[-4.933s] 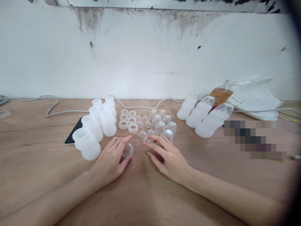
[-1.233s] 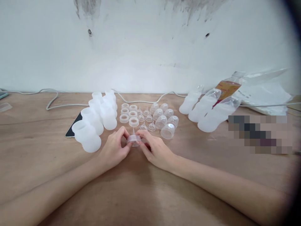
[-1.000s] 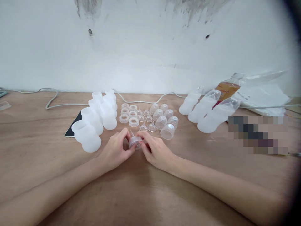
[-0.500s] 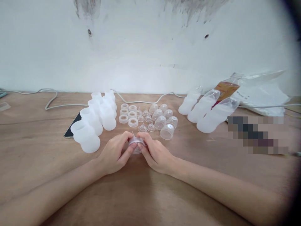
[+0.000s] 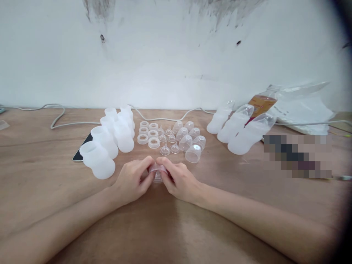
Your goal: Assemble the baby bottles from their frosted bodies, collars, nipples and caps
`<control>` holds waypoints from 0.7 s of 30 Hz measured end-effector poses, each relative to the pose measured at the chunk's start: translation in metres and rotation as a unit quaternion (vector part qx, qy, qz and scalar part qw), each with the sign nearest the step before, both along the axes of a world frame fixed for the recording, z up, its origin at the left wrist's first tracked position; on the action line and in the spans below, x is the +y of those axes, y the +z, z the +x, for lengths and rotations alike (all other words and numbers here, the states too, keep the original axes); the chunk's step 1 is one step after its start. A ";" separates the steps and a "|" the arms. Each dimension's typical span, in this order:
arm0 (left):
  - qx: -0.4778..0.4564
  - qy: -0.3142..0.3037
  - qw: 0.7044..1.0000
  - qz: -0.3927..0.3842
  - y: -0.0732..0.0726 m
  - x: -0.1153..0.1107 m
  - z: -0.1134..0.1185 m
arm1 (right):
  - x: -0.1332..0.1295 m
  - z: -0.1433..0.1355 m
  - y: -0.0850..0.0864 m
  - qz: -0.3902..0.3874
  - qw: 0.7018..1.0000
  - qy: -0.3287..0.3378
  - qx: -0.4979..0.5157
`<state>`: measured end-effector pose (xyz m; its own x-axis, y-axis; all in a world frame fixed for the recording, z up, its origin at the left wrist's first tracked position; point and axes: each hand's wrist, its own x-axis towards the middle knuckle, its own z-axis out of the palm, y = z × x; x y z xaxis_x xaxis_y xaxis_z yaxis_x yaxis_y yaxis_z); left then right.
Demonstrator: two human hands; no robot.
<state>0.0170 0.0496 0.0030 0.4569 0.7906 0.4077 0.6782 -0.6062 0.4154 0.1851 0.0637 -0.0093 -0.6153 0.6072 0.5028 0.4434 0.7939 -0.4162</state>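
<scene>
My left hand (image 5: 135, 178) and my right hand (image 5: 180, 179) meet at the middle of the table, both closed. Between their thumbs and fingers is a clear baby-bottle collar ring (image 5: 158, 168), tilted, with a clear ribbed underside showing. A nipple appears to be fitted in it, but my fingers cover most of it. Just beyond my hands lie loose collar rings (image 5: 154, 143) in two columns, clear nipples (image 5: 164, 149) standing tip up, and clear dome caps (image 5: 193, 153).
White bottle bodies (image 5: 103, 167) stand in rows at left, beside a dark phone (image 5: 79, 151). Capped bottles (image 5: 241, 140) stand at right, near a labelled drink bottle (image 5: 261, 104) and a plastic bag (image 5: 305, 110). A grey cable (image 5: 170, 119) runs along the wall.
The nipple tip that stuck up between my fingers is now hidden. My fingers have shifted on the ring, and its upper face has tilted. The whole view has moved slightly.
</scene>
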 end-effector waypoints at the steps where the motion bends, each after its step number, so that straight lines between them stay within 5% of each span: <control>1: -0.003 0.006 1.000 -0.011 0.000 0.000 0.000 | 0.000 0.000 0.000 -0.007 1.000 -0.001 -0.004; 8: -0.057 0.007 0.997 -0.055 0.004 -0.002 0.001 | 0.000 0.003 0.006 -0.086 0.996 -0.001 0.018; 21: -0.016 0.056 0.998 -0.010 -0.006 0.002 0.000 | 0.002 -0.001 -0.001 -0.045 0.998 -0.043 -0.008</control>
<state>0.0170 0.0518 -0.0028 0.3517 0.8440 0.4050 0.7277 -0.5186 0.4488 0.1839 0.0656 -0.0107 -0.5665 0.7007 0.4337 0.5159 0.7120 -0.4764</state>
